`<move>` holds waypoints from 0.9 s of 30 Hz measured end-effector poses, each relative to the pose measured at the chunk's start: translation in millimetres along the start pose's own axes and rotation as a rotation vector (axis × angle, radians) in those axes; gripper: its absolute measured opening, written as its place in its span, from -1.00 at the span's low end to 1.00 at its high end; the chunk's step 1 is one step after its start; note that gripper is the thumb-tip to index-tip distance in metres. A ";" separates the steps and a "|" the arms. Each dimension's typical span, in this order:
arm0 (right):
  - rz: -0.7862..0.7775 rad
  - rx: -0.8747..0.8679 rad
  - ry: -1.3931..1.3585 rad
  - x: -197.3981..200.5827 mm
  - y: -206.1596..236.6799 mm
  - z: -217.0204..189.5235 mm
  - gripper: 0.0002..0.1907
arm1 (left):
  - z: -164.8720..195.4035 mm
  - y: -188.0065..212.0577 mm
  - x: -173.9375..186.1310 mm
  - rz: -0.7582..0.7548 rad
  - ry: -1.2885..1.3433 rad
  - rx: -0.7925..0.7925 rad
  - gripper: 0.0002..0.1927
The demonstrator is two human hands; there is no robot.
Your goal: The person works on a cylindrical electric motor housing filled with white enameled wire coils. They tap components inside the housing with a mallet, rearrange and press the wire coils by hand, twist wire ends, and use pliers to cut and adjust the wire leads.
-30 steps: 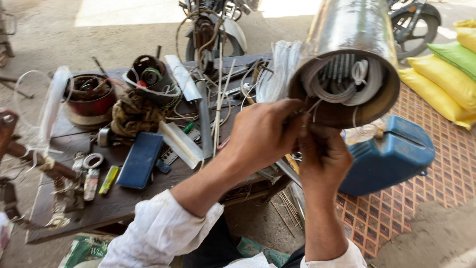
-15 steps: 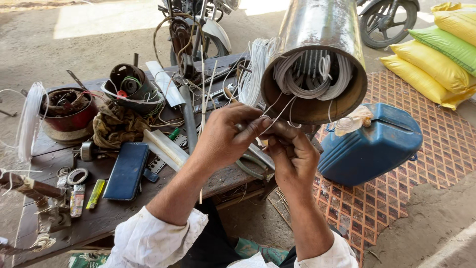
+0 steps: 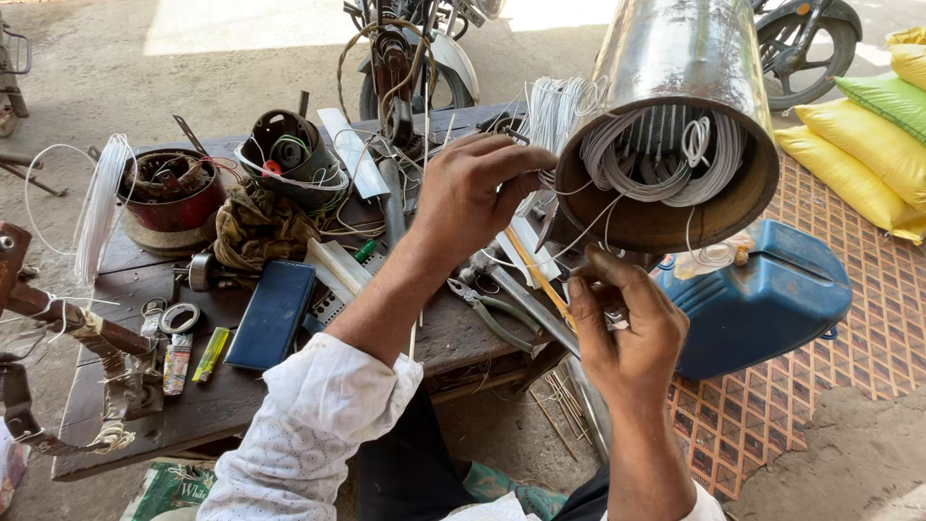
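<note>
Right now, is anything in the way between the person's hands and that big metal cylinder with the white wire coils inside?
Nothing visible blocks them. The left hand is at the metal cylinder rim beside the white wire coils; the right hand sits just below, pinching loose strands.

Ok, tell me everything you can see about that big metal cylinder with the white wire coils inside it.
The large dull grey metal cylinder lies tilted, its open end facing the camera over the edge of the cluttered wooden workbench. The rim looks rusty brown. Inside, bundled white wire windings loop around slotted metal ribs, and thin loose strands trail out. The left hand reaches to the rim by those strands; the right hand pinches a strand below. A blue plastic jerrycan sits underneath.
</note>
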State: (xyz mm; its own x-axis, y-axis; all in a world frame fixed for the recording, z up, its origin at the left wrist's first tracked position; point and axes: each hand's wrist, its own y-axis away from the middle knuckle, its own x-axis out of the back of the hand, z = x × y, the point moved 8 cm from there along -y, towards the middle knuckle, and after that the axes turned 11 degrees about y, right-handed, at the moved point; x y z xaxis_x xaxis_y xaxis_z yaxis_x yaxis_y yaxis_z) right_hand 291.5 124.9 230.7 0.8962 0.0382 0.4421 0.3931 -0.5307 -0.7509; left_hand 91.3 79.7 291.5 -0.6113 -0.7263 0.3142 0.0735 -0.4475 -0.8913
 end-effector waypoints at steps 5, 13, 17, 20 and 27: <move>-0.065 -0.105 -0.040 -4.3 -3.2 7.2 -0.71 | 3.1 8.6 -1.8 0.009 -0.002 0.031 -0.77; 0.005 -0.077 0.027 17.5 0.5 1.0 -0.76 | 6.5 37.0 -0.5 -0.098 0.196 0.431 -0.27; 0.061 -0.064 0.015 31.3 3.0 -0.7 -0.80 | 16.5 45.0 1.3 0.003 0.355 0.403 -0.45; 0.075 -0.046 0.027 35.6 3.9 -1.7 -0.81 | 12.0 48.9 -6.5 0.040 0.423 0.490 -0.58; 0.039 -0.005 0.004 32.2 8.0 -4.0 -0.82 | 12.7 39.9 -34.4 -0.013 0.449 0.636 -0.44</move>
State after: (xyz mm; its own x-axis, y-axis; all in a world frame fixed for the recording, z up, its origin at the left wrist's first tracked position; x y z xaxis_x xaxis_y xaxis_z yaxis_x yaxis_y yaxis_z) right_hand 322.6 118.4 240.9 0.9098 0.0143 0.4148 0.3571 -0.5361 -0.7649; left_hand 125.3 80.2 249.3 -0.8658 -0.4987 0.0400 0.4189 -0.7663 -0.4872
